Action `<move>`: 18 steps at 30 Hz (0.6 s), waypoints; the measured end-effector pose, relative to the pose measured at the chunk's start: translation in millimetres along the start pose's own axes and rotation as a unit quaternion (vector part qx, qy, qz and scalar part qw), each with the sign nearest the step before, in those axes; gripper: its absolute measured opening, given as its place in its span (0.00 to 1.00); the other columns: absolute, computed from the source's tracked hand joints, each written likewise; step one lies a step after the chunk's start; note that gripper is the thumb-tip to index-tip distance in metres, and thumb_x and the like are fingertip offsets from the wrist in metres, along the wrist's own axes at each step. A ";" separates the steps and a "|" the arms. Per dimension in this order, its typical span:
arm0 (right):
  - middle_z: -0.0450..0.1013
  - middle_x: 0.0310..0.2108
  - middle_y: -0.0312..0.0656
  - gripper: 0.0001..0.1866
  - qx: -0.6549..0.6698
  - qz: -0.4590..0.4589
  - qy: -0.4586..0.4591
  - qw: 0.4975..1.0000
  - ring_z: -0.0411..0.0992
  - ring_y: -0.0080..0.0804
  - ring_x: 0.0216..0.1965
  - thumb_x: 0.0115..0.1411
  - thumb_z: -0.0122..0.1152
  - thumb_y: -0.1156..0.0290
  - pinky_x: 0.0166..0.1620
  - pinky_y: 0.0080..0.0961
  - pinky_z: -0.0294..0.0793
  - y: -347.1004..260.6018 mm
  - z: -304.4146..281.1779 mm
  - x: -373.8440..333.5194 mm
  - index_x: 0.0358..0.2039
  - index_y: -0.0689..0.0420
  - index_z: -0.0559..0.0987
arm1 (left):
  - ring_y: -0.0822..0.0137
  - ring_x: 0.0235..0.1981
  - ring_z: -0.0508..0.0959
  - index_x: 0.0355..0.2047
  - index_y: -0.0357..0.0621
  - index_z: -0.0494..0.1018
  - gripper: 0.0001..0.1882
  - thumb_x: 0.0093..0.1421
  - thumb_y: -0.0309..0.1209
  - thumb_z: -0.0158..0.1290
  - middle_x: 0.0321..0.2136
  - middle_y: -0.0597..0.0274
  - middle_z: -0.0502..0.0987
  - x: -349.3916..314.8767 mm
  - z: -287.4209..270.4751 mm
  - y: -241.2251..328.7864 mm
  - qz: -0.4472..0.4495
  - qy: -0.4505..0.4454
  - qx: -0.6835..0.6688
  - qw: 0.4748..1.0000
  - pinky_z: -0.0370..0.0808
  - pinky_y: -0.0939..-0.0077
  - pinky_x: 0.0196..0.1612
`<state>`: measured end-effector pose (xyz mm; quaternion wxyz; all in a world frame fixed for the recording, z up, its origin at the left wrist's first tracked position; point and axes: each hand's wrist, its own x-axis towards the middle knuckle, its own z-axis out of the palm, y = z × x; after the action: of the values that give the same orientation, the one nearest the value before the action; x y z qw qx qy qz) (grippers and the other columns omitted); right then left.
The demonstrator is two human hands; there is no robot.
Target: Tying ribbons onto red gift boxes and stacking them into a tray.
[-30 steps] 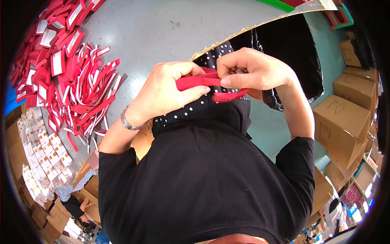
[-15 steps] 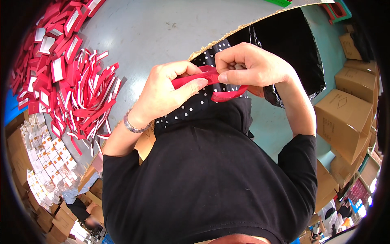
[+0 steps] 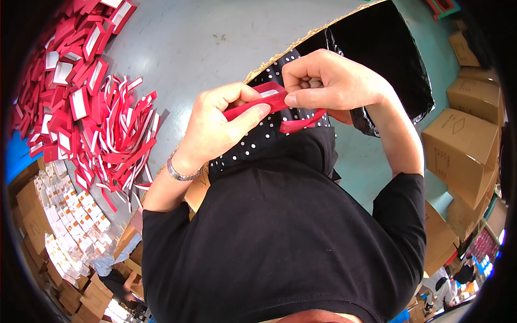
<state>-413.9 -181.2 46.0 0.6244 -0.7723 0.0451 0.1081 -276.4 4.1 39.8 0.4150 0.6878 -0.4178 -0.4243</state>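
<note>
Here, at the lower left of the frame, we see white packets [image 3: 70,218] stacked in rows, and above them, at the upper left, a heap of red boxes [image 3: 79,103] with pale insides. A tangle of red and white strips [image 3: 121,145] lies just right of the heap, on the grey surface [image 3: 177,48]. Near the upper centre, our left hand [image 3: 218,121] has its grip clamped on one end of a red tray [image 3: 277,102], thumb in front, fingers behind. Below the tray's right end curls a red band [image 3: 296,127]. Our right hand [image 3: 336,81] pinches that end, its grip closed on the edge. Black plastic sheeting [image 3: 388,51] spreads beyond it, and brown cartons [image 3: 458,151] line the right side.
</note>
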 end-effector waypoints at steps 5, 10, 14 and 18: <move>0.63 0.12 0.31 0.12 -0.058 0.012 0.037 0.998 0.59 0.13 0.14 0.54 0.61 0.69 0.18 0.15 0.57 -3.8 -1.5 -3.2 0.20 0.60 0.70 | 0.83 0.20 0.70 0.27 0.37 0.74 0.05 0.54 0.27 0.56 0.18 0.70 0.75 -1.1 -2.4 7.3 0.001 0.001 -0.010 1.000 0.66 0.86 0.24; 0.65 0.13 0.31 0.12 -0.086 0.007 0.065 0.994 0.61 0.13 0.15 0.52 0.63 0.68 0.19 0.15 0.59 -6.7 -2.3 -6.5 0.21 0.60 0.71 | 0.84 0.20 0.70 0.26 0.37 0.74 0.06 0.53 0.27 0.57 0.18 0.71 0.75 -2.1 -4.8 9.3 0.008 0.003 -0.010 1.000 0.66 0.87 0.24; 0.67 0.15 0.31 0.12 -0.139 -0.030 0.124 0.982 0.63 0.14 0.17 0.50 0.65 0.66 0.21 0.16 0.61 2.4 -3.5 -8.6 0.26 0.61 0.73 | 0.85 0.20 0.69 0.25 0.37 0.74 0.05 0.53 0.25 0.57 0.19 0.72 0.74 -5.0 -10.8 5.5 0.021 0.025 -0.051 0.998 0.65 0.88 0.24; 0.71 0.24 0.34 0.18 -0.048 -0.019 0.057 0.997 0.69 0.19 0.27 0.49 0.67 0.60 0.33 0.18 0.68 20.7 -7.2 -8.4 0.31 0.61 0.75 | 0.86 0.20 0.65 0.26 0.36 0.73 0.05 0.52 0.24 0.58 0.19 0.74 0.71 -10.0 -34.7 11.6 0.050 0.002 -0.115 0.992 0.60 0.90 0.24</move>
<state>-425.6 -193.2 29.5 0.5852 -0.8068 0.0609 0.0542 -249.5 17.4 63.1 0.5130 0.6146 -0.3990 -0.4471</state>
